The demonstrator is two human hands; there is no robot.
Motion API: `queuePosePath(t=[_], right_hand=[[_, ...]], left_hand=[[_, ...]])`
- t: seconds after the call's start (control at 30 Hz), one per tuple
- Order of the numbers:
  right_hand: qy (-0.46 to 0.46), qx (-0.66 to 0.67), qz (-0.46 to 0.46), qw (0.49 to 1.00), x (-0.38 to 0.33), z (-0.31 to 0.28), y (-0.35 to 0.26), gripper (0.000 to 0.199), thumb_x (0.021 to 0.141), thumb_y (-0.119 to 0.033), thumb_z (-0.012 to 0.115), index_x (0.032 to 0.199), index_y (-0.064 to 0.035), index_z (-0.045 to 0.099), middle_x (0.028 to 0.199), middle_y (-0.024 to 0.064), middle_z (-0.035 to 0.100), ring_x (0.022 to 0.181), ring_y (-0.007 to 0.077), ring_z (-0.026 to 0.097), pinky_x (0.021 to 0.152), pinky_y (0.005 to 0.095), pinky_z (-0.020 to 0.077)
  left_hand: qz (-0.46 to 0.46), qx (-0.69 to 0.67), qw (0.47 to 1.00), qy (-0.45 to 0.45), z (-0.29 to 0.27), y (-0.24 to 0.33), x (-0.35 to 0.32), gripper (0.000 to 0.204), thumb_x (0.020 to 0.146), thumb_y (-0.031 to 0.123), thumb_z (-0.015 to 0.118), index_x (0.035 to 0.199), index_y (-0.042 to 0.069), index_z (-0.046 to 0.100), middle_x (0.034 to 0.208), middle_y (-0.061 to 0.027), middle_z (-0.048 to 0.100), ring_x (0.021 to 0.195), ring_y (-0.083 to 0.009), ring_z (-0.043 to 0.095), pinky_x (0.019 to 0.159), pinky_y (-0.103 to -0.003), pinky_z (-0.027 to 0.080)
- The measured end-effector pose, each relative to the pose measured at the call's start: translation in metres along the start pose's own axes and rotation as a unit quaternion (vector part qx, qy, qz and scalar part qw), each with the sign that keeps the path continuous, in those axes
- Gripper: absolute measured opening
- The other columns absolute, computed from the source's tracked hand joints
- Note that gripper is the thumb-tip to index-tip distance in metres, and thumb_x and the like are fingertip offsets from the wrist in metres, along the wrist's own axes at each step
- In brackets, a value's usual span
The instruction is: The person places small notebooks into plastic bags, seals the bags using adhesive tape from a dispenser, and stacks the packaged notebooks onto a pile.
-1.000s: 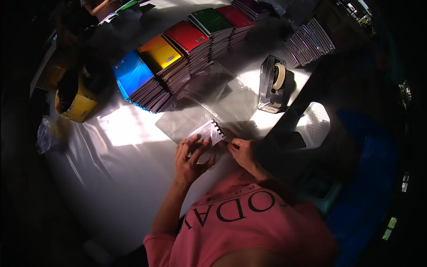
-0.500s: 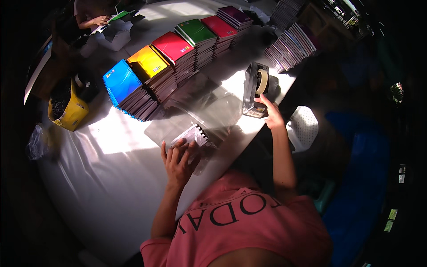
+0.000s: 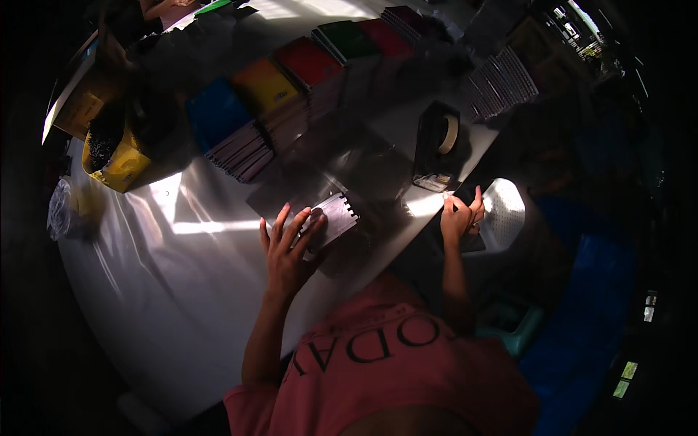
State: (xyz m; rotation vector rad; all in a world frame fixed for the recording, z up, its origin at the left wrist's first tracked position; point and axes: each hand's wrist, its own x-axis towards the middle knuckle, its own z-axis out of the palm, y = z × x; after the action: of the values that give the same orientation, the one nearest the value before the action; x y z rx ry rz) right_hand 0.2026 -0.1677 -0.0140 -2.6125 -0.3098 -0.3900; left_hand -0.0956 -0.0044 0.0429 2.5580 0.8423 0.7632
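Note:
My left hand (image 3: 286, 247) is spread, its fingertips resting on a small white spiral-bound notepad (image 3: 332, 219). Under the notepad lies a sheet of clear plastic (image 3: 356, 156). Just past the table's right edge, my right hand (image 3: 462, 216) has its thumb and index finger pinched together. Whatever they hold is too small to make out. Close beyond that hand stands a black tape dispenser (image 3: 427, 156) with a roll of pale tape (image 3: 449, 135) in it.
Stacks of spiral notebooks with blue (image 3: 217, 109), yellow (image 3: 265, 83), red (image 3: 309, 59) and green (image 3: 347, 39) covers line the table's far side. Another notebook stack (image 3: 505, 81) stands far right. A yellow container (image 3: 120, 168) is at left, a white perforated seat (image 3: 505, 211) at right. Another person's hand shows top left.
My right hand has drawn back from the tape dispenser toward me and its fingers have closed. My left hand stays at the notepad, fingers more spread. The light has dimmed over the notebooks.

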Motion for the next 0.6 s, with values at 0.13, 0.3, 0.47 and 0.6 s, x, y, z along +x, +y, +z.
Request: queuePosePath(t=[0.13, 0.3, 0.47, 0.6], right_hand=[[0.029, 0.107, -0.172, 0.979, 0.004, -0.027, -0.001, 0.014, 0.085, -0.020, 0.059, 0.088, -0.0137, 0.071, 0.090, -0.0031, 0.066, 0.085, 0.0154, 0.059, 0.084, 0.0366, 0.0336], [-0.346, 0.457, -0.155, 0.804, -0.070, -0.093, -0.103, 0.016, 0.090, -0.013, 0.058, 0.087, 0.0005, 0.066, 0.063, 0.0024, 0.057, 0.055, 0.0047, 0.050, 0.048, 0.0198, 0.0358], [-0.542, 0.493, 0.063, 0.678, -0.122, -0.079, -0.137, 0.036, 0.092, -0.031, 0.056, 0.080, 0.0017, 0.067, 0.054, 0.0001, 0.052, 0.048, 0.0041, 0.045, 0.044, 0.0185, 0.0334], [-0.532, 0.441, 0.067, 0.720, -0.123, -0.066, -0.138, 0.041, 0.089, -0.035, 0.060, 0.069, 0.0003, 0.066, 0.048, 0.0005, 0.050, 0.039, 0.0057, 0.044, 0.036, 0.0209, 0.0316]], left_hand=[[0.003, -0.037, 0.999, -0.006, 0.004, -0.001, -0.003, 0.068, 0.062, 0.032, 0.081, 0.123, 0.020, 0.056, 0.125, -0.0010, 0.054, 0.126, -0.0271, 0.041, 0.106, -0.051, 0.018], [-0.002, -0.076, 0.997, -0.013, 0.005, -0.008, -0.005, 0.073, 0.063, 0.036, 0.079, 0.129, 0.023, 0.050, 0.129, 0.0022, 0.050, 0.126, -0.0234, 0.040, 0.106, -0.054, 0.015], [-0.018, -0.105, 0.994, -0.035, 0.005, -0.009, -0.006, 0.072, 0.064, 0.033, 0.077, 0.130, 0.023, 0.049, 0.130, 0.0020, 0.049, 0.124, -0.0196, 0.043, 0.107, -0.053, 0.014], [-0.027, -0.086, 0.995, -0.048, 0.001, -0.007, -0.008, 0.071, 0.064, 0.027, 0.077, 0.130, 0.022, 0.050, 0.130, 0.0024, 0.049, 0.121, -0.0172, 0.046, 0.107, -0.053, 0.013]])
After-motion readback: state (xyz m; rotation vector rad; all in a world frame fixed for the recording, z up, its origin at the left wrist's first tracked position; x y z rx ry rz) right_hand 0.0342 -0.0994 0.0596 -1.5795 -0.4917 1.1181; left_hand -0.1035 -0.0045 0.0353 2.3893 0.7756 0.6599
